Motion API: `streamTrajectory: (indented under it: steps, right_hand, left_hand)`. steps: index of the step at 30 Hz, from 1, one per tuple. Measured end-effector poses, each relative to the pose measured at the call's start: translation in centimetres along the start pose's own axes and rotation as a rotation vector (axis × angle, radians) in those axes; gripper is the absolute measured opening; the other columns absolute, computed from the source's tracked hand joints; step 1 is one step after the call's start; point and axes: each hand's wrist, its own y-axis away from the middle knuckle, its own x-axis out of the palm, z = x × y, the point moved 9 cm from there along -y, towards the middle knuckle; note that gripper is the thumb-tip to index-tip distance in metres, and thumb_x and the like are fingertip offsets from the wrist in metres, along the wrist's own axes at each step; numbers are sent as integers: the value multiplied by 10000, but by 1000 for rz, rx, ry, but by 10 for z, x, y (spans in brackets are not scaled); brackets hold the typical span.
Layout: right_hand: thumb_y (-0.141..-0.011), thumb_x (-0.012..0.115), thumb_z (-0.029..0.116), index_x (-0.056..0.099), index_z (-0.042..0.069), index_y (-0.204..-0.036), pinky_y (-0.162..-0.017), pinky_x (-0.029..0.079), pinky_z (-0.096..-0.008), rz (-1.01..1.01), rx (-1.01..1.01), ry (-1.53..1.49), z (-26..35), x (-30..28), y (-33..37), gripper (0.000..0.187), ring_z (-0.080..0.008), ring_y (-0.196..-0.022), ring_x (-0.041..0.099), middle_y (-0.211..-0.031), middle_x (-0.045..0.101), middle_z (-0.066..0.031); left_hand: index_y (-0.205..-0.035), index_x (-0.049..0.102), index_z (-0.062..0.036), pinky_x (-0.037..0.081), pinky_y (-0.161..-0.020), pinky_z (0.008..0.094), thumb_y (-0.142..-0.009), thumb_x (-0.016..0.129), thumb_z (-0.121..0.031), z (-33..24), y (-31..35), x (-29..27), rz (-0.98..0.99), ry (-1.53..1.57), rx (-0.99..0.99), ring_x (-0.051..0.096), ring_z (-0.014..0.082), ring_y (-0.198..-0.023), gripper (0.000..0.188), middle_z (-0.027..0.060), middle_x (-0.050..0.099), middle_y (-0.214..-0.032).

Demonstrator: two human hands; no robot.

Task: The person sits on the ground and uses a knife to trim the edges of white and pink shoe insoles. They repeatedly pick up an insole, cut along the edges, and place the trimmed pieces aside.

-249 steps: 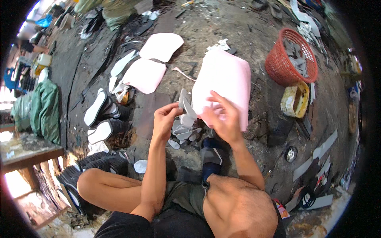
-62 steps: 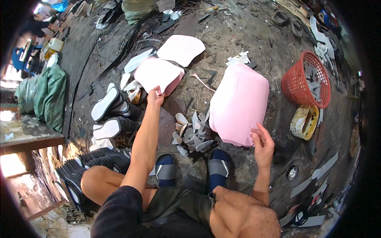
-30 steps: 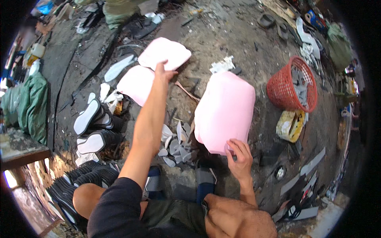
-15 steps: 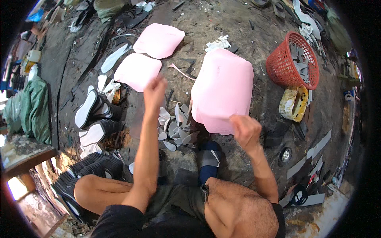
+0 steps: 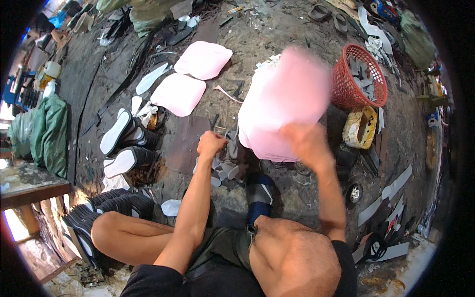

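Observation:
My right hand, blurred by motion, grips the near edge of a pink sheet. That sheet is tilted and smeared, its far end over a stack of similar pink sheets. My left hand is closed, fingers curled, above a dark brown flat mat and beside a pile of small grey rounded cut pieces. Whatever its fingers hold, if anything, is hidden. Farther left on the ground lie two pink sheets, a nearer one and a farther one.
A red perforated basket of grey scraps stands at right, a cut-open yellow container in front of it. White-topped black soles and a stacked row of dark soles lie at left. Grey strips lie at lower right.
My left hand has moved from the nearer left pink sheet toward me, down beside the grey pieces. At the right stack, a pink sheet now rises blurred with my right hand at its near edge.

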Motion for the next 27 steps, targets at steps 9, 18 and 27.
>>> streamTrajectory:
  steps: [9, 18, 27]
  right_hand:
    - [-859, 753, 105, 688, -24, -1112, -600, 549, -288, -198, 525, -831, 62, 85, 31, 291, -152, -713, 697, -1030, 731, -154]
    - [-969, 640, 165, 697, -34, -856, -543, 490, -239, -370, 931, -1141, 29, 140, 74, 236, -61, -637, 629, -701, 669, 6]
    - [-940, 681, 138, 717, -31, -992, -603, 562, -287, -252, 701, -895, 47, 86, 71, 181, -174, -725, 710, -863, 728, -84]
  left_hand:
    - [-1007, 753, -30, 541, -740, 321, -827, 772, -170, -32, 119, -58, -193, 374, 687, 688, 183, -772, 229, 84, 746, -938]
    - [-1067, 741, -22, 561, -793, 313, -781, 777, 43, -32, 170, -54, -436, 438, 913, 726, 226, -862, 296, 112, 748, -928]
    - [-1279, 659, -69, 550, -882, 361, -751, 840, -56, -57, 183, -14, -190, 532, 797, 666, 282, -1056, 559, 145, 672, -1158]
